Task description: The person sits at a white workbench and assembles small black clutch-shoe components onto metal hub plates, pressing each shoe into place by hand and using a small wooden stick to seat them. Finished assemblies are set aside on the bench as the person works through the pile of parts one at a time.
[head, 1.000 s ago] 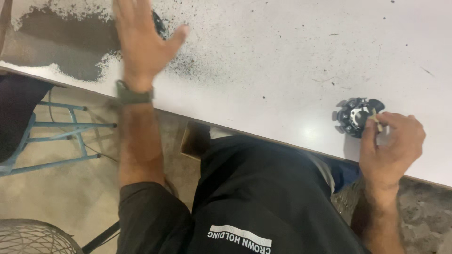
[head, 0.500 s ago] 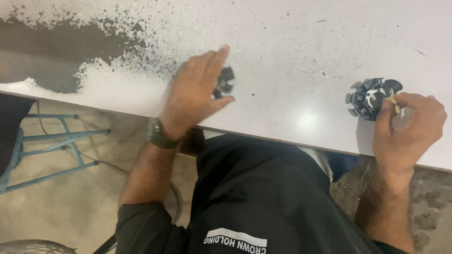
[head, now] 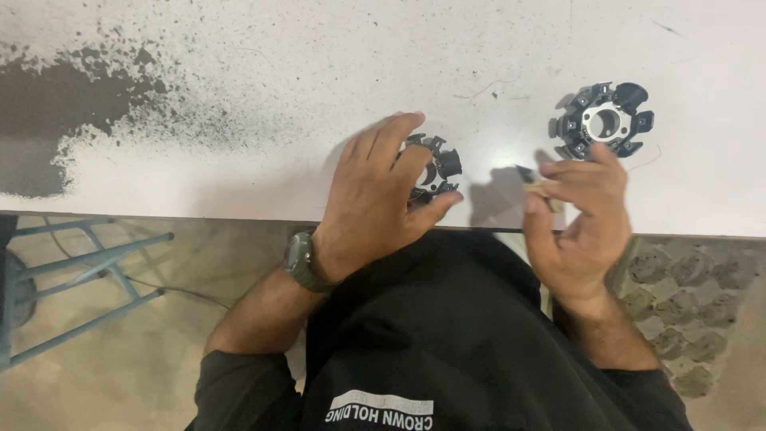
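- Parts first: two black ring-shaped pieces with radial teeth are in view, one under my left hand (head: 383, 203) and one lying free on the counter (head: 239, 96).
- My left hand is closed loosely on the near ring (head: 435, 166), fingers curled over its top and thumb below it, close to the counter's front edge.
- The far ring (head: 604, 121) sits flat on the counter just beyond my right fingertips, apart from them, its light inner collar facing up.
- My right hand (head: 578, 219) pinches one small tan-and-dark piece (head: 533, 182) between thumb and forefinger, the other fingers spread; what exactly the piece is I cannot tell.
- As I judge it, the step in hand is bringing the near ring and the small piece together, both held between my hands.
- The next move, I think, calls for turning the ring so an open slot faces the small piece, then a steady, fine approach.
- One wristwatch (head: 303, 262) is on my left wrist; one blue metal frame (head: 88, 255) stands on the floor below.
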`<action>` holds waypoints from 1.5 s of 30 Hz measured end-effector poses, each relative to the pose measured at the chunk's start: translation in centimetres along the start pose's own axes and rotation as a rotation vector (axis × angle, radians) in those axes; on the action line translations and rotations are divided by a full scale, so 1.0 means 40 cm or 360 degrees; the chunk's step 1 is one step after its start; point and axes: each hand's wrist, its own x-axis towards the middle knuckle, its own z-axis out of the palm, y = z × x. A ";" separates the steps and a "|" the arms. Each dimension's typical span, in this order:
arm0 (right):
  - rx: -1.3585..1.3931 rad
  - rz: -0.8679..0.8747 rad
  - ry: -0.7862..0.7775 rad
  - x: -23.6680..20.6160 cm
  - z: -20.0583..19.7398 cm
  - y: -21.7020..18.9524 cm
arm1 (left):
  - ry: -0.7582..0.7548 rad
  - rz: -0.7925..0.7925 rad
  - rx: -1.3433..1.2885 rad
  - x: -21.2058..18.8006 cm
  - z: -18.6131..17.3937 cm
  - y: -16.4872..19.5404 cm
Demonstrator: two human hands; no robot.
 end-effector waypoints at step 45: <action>-0.0272 0.0028 -0.0403 0.050 0.119 -0.077 | 0.0293 -0.0040 -0.0100 -0.014 0.045 -0.029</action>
